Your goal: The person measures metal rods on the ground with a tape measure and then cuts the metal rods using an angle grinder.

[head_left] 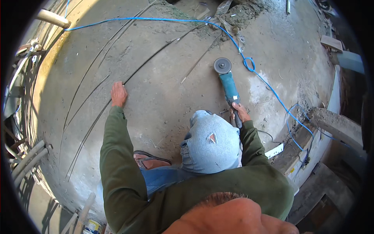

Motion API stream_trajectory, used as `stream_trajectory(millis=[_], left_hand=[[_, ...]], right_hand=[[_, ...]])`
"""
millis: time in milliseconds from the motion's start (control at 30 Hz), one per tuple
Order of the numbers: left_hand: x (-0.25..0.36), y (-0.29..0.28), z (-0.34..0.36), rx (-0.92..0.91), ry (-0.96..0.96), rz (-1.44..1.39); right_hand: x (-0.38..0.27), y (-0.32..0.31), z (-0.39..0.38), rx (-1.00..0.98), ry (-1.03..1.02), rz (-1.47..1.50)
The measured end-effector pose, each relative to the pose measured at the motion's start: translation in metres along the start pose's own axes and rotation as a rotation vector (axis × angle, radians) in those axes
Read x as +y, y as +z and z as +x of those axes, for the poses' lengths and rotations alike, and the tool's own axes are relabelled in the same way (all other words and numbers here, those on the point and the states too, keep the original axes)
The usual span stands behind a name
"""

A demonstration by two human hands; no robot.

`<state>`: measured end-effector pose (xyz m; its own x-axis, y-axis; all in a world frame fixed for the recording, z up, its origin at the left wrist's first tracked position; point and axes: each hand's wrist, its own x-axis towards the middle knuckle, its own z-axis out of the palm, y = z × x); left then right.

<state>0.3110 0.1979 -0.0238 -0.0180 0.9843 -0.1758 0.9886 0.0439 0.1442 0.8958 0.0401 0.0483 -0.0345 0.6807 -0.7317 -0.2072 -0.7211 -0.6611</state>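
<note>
My right hand (242, 112) is wrapped round the rear grip of a teal angle grinder (229, 86). The tool points away from me on the concrete floor, its round cutting disc (222, 65) at the far end. To the left, my left hand (119, 94) is closed on a long dark steel rod (150, 59), which runs from the far middle past my hand to the near left. Thinner rods (79, 85) lie left of that hand, and another thin rod (199, 61) lies between the hand and the disc.
A blue cable (163, 19) crosses the far floor, loops beside the grinder and runs down to the right edge. Loose rubble (249, 15) lies at the far side. Concrete beams (337, 125) stand at right, poles (29, 158) at left. My bent knee (212, 138) is between my arms.
</note>
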Motion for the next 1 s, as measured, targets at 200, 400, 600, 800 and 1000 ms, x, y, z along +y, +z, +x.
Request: stream_trajectory(millis=[200,400,600,800,1000], left_hand=[[0.006,-0.002,0.000,-0.017,0.007,0.050],[-0.007,-0.006,-0.003,0.032,-0.002,-0.064],[-0.017,-0.026,0.012,0.030,0.004,-0.140],[-0.037,-0.046,0.025,0.117,0.063,-0.135],[-0.047,-0.067,0.037,0.114,0.059,-0.124]], right_hand=[[0.008,-0.009,-0.002,-0.047,0.015,0.100],[0.006,-0.010,0.000,-0.082,0.093,0.193],[0.001,0.003,-0.008,-0.027,0.059,0.245],[-0.001,0.003,-0.010,0.081,0.043,0.059],[0.008,0.006,-0.014,0.173,0.024,-0.107]])
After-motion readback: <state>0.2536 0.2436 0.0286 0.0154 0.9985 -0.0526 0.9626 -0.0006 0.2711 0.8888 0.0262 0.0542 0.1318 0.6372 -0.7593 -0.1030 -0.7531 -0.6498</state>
